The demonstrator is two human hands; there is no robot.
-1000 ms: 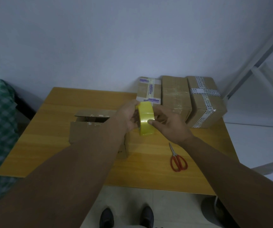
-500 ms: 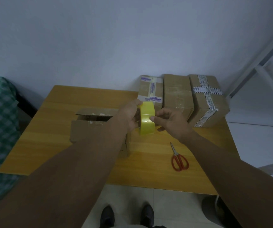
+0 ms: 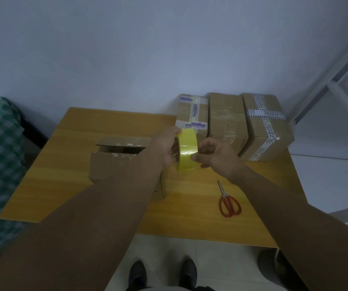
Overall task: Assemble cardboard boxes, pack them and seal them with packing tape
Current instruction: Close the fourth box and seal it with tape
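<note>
The left hand is gripping the yellow roll of packing tape on edge above the wooden tabletop, fingers curled round its rim, while the right hand is pinching at the roll's outer face, thumb pressing the band, seemingly hunting for the loose end. The open brown cardboard box is sitting under the left forearm, flaps not yet closed. Next, that end probably needs peeling free and drawing toward the box; the red-handled scissors are lying near.
</note>
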